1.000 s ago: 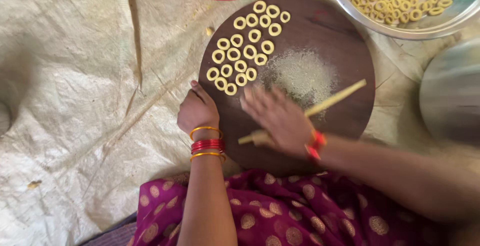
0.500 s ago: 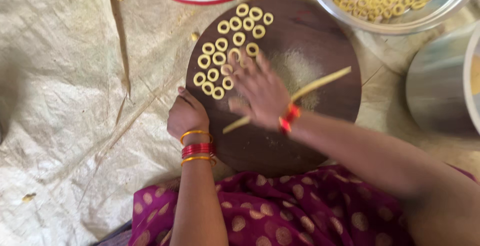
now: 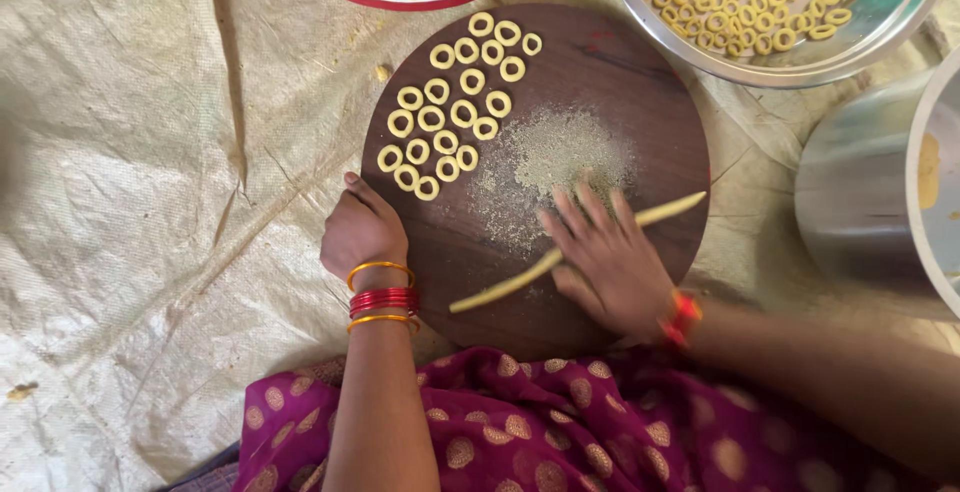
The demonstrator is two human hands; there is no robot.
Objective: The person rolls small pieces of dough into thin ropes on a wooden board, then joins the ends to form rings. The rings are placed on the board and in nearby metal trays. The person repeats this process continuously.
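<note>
Head view: dough rope (image 3: 578,251) lower-left to upper-right

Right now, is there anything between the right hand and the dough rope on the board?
Nothing visible. The right hand lies flat on the dough rope, on the board. The rings lie apart, near the left hand.

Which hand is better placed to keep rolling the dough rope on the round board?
Right. The right hand lies flat on the dough rope; the left hand rests curled at the board edge.
</note>
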